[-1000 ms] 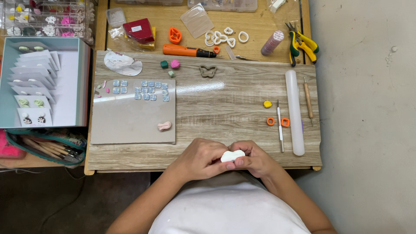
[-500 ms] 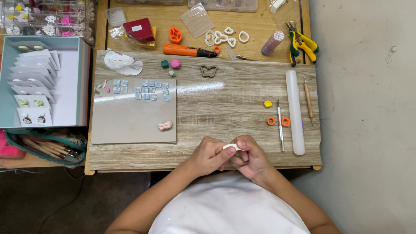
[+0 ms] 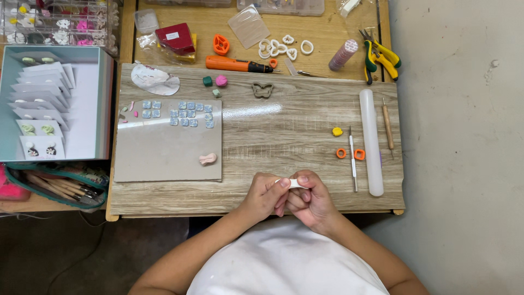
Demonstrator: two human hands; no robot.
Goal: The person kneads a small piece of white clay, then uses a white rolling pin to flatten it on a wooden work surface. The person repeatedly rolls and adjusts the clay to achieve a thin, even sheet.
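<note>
My left hand (image 3: 266, 194) and my right hand (image 3: 310, 200) meet at the near edge of the wooden board (image 3: 289, 125), over my white shirt. Between their fingertips they pinch a small piece of white clay (image 3: 295, 183), mostly covered by the fingers. A grey tile (image 3: 164, 150) lies to the left of my hands, with several small blue-patterned squares (image 3: 180, 112) along its far edge and a pink clay piece (image 3: 208, 159) near its right side.
A clear acrylic roller (image 3: 371, 142), a needle tool (image 3: 352, 155), two orange ring cutters (image 3: 350, 153) and a yellow clay ball (image 3: 337, 131) lie right of my hands. An orange craft knife (image 3: 237, 65), white cutters (image 3: 284, 48) and pliers (image 3: 379, 54) sit farther back. A teal box (image 3: 54, 104) of cards stands at the left.
The white clay piece lay flat and broad between my hands; now it is turned edge-on and pinched at the fingertips. Both hands stay at the near edge of the board.
</note>
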